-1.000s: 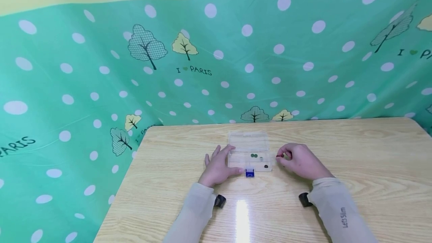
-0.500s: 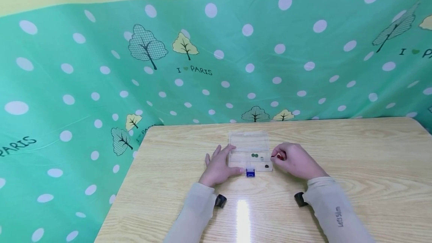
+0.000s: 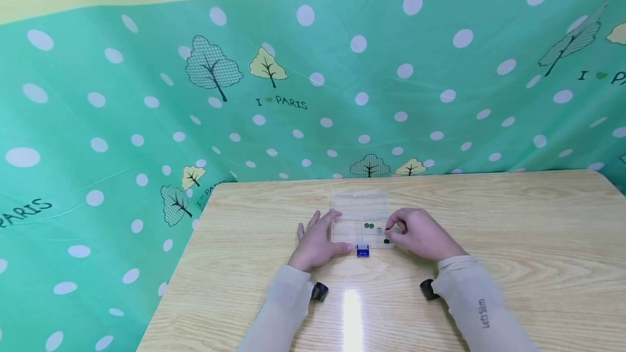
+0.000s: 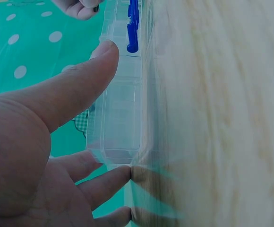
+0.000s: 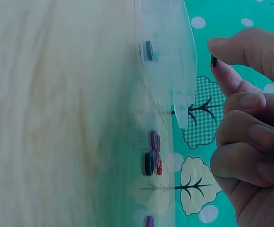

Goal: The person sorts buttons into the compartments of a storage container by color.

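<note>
Fingers point(image 5: 248, 49) have brought black disc point(image 5: 214, 61) over clear box point(image 3: 346, 227)

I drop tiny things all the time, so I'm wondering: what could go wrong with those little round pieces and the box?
The right hand pinches a small black disc between thumb and finger, so it might slip and miss the clear box. That hand could also bump the loose discs on the table beside the box. And the left hand is right against the box, so a nudge might shift it.
</note>
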`<action>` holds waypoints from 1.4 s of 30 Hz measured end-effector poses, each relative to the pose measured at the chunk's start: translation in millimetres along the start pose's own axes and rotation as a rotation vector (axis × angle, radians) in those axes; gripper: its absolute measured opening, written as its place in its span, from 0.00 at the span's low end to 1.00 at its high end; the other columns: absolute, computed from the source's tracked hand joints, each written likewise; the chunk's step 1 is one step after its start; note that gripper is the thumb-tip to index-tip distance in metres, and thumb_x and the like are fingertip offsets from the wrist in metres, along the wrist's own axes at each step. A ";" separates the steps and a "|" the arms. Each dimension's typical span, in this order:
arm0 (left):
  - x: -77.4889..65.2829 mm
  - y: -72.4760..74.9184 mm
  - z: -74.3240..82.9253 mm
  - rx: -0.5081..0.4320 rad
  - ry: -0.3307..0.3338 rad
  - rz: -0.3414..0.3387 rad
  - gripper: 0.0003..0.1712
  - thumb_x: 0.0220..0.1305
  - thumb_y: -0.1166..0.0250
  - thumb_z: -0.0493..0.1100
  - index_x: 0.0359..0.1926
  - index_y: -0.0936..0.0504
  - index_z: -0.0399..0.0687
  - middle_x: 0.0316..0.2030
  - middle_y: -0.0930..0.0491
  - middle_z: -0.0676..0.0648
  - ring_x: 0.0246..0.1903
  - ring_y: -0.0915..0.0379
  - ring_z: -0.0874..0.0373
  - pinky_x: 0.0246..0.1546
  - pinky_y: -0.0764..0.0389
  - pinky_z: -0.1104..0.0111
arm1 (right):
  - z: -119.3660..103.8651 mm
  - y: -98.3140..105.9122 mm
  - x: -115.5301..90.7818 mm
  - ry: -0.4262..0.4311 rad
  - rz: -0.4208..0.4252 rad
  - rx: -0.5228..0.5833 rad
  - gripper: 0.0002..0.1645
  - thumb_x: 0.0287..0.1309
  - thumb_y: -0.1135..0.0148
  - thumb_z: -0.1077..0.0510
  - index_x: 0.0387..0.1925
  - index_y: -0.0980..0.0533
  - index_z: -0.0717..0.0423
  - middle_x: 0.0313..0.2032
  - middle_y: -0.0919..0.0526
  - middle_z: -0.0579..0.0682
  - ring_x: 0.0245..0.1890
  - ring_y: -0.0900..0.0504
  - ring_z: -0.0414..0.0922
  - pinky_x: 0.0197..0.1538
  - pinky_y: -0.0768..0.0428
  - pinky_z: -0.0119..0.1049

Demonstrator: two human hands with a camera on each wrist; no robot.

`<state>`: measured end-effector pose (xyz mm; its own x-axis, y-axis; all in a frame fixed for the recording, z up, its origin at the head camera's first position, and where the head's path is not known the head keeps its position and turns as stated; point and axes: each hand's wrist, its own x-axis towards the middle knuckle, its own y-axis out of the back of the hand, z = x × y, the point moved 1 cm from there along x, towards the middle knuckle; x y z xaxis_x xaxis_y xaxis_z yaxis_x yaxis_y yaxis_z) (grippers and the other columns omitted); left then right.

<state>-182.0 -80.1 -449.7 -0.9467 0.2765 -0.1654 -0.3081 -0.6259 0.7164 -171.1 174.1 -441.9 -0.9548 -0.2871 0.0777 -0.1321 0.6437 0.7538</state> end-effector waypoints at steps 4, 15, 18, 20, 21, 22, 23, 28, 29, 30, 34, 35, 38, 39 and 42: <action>-0.1 0.3 0.5 0.001 -0.002 0.000 0.47 0.51 0.21 0.54 0.71 0.31 0.58 0.75 0.38 0.49 0.78 0.61 0.44 0.71 0.74 0.39 | -3.3 -2.4 1.3 -0.022 -0.017 0.004 0.03 0.58 0.31 0.56 0.31 0.18 0.50 0.18 0.35 0.42 0.19 0.37 0.38 0.27 0.32 0.32; -1.5 0.6 0.7 0.002 0.003 0.001 0.46 0.52 0.21 0.54 0.71 0.31 0.59 0.75 0.38 0.49 0.78 0.61 0.44 0.71 0.74 0.39 | -9.6 -6.4 2.8 -0.030 -0.036 0.013 0.04 0.57 0.29 0.56 0.32 0.18 0.51 0.19 0.33 0.43 0.20 0.35 0.39 0.25 0.33 0.32; -1.5 0.4 0.6 0.005 0.000 0.002 0.46 0.52 0.21 0.54 0.71 0.31 0.59 0.74 0.38 0.49 0.78 0.61 0.44 0.71 0.74 0.38 | -11.4 -7.1 3.4 -0.021 -0.038 0.016 0.04 0.57 0.28 0.57 0.32 0.18 0.50 0.19 0.33 0.43 0.21 0.35 0.39 0.25 0.33 0.32; -1.1 0.3 0.3 0.006 0.000 0.002 0.46 0.52 0.21 0.54 0.71 0.31 0.59 0.74 0.38 0.49 0.78 0.61 0.44 0.71 0.74 0.38 | -12.1 -7.7 3.8 -0.014 -0.040 0.016 0.03 0.57 0.29 0.58 0.32 0.18 0.50 0.19 0.33 0.43 0.20 0.35 0.39 0.25 0.34 0.32; -1.0 0.3 0.4 0.005 0.000 0.002 0.46 0.52 0.22 0.54 0.71 0.31 0.59 0.74 0.38 0.49 0.78 0.61 0.44 0.71 0.74 0.38 | -12.1 -8.1 4.2 -0.012 -0.040 0.016 0.03 0.57 0.29 0.58 0.31 0.18 0.50 0.19 0.34 0.43 0.20 0.36 0.39 0.25 0.34 0.32; -0.9 0.3 0.5 0.005 0.000 0.001 0.46 0.52 0.22 0.54 0.71 0.31 0.59 0.74 0.38 0.49 0.78 0.61 0.44 0.71 0.74 0.38 | -12.2 -8.6 4.5 -0.007 -0.039 0.015 0.03 0.57 0.29 0.58 0.31 0.18 0.49 0.18 0.34 0.43 0.20 0.36 0.39 0.25 0.34 0.32; -0.9 0.3 0.5 0.004 -0.001 0.002 0.46 0.52 0.22 0.54 0.71 0.31 0.59 0.74 0.38 0.49 0.78 0.61 0.44 0.71 0.74 0.38 | -12.1 -9.3 4.7 -0.001 -0.039 0.014 0.03 0.57 0.29 0.58 0.31 0.17 0.49 0.18 0.34 0.43 0.20 0.36 0.38 0.25 0.33 0.32; -1.1 0.0 0.6 0.001 -0.002 0.003 0.46 0.52 0.21 0.54 0.71 0.31 0.58 0.74 0.38 0.49 0.78 0.61 0.44 0.71 0.74 0.38 | -10.7 -13.1 5.2 0.019 -0.043 0.007 0.03 0.57 0.28 0.58 0.31 0.18 0.49 0.18 0.34 0.42 0.20 0.36 0.38 0.27 0.32 0.32; -1.2 -0.1 0.5 0.000 -0.002 0.004 0.46 0.52 0.21 0.54 0.71 0.31 0.58 0.74 0.38 0.49 0.78 0.61 0.44 0.71 0.74 0.38 | -10.6 -13.7 5.2 0.021 -0.044 0.005 0.03 0.57 0.28 0.58 0.31 0.18 0.49 0.18 0.34 0.42 0.20 0.36 0.38 0.27 0.32 0.32; -1.4 -0.2 0.5 0.000 -0.002 0.004 0.46 0.52 0.21 0.54 0.71 0.31 0.58 0.74 0.38 0.49 0.78 0.61 0.44 0.71 0.74 0.38 | -10.6 -14.2 5.3 0.023 -0.045 0.001 0.04 0.57 0.28 0.58 0.30 0.18 0.48 0.18 0.35 0.42 0.20 0.36 0.38 0.28 0.32 0.32; -1.5 -0.3 0.6 0.001 -0.002 0.003 0.46 0.52 0.22 0.54 0.71 0.31 0.58 0.74 0.38 0.49 0.78 0.61 0.44 0.71 0.74 0.39 | -11.7 -15.5 5.8 0.021 -0.053 -0.004 0.03 0.57 0.28 0.58 0.30 0.18 0.48 0.19 0.34 0.42 0.21 0.35 0.38 0.29 0.32 0.32; -1.5 -0.3 0.6 0.003 -0.001 0.003 0.46 0.52 0.22 0.54 0.71 0.31 0.58 0.74 0.38 0.49 0.78 0.61 0.44 0.71 0.74 0.39 | -12.3 -15.5 5.9 0.022 -0.056 -0.005 0.03 0.57 0.28 0.58 0.31 0.17 0.48 0.19 0.34 0.42 0.21 0.35 0.38 0.29 0.31 0.32; -1.3 -0.2 0.4 0.006 -0.003 0.002 0.46 0.52 0.22 0.54 0.71 0.31 0.57 0.74 0.38 0.48 0.78 0.61 0.44 0.71 0.73 0.38 | -13.9 -15.3 6.1 0.027 -0.062 -0.012 0.03 0.57 0.28 0.58 0.31 0.17 0.49 0.19 0.33 0.41 0.22 0.35 0.38 0.29 0.32 0.32; -1.2 -0.2 0.3 0.006 -0.005 0.002 0.46 0.52 0.22 0.54 0.71 0.31 0.57 0.74 0.37 0.48 0.77 0.60 0.43 0.71 0.73 0.38 | -14.5 -15.1 6.2 0.031 -0.064 -0.014 0.03 0.57 0.28 0.58 0.31 0.17 0.49 0.19 0.33 0.41 0.22 0.35 0.38 0.29 0.32 0.33; -0.8 -0.5 -0.1 0.007 -0.011 0.005 0.46 0.52 0.22 0.55 0.71 0.31 0.56 0.74 0.37 0.48 0.77 0.60 0.43 0.71 0.72 0.38 | -15.9 -14.4 6.7 0.040 -0.069 -0.023 0.03 0.57 0.28 0.58 0.31 0.17 0.50 0.20 0.33 0.41 0.22 0.34 0.38 0.29 0.32 0.33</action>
<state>-181.2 -80.1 -450.0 -0.9471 0.2812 -0.1545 -0.3025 -0.6221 0.7221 -171.4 151.6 -441.9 -0.9320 -0.3590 0.0509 -0.1909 0.6052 0.7728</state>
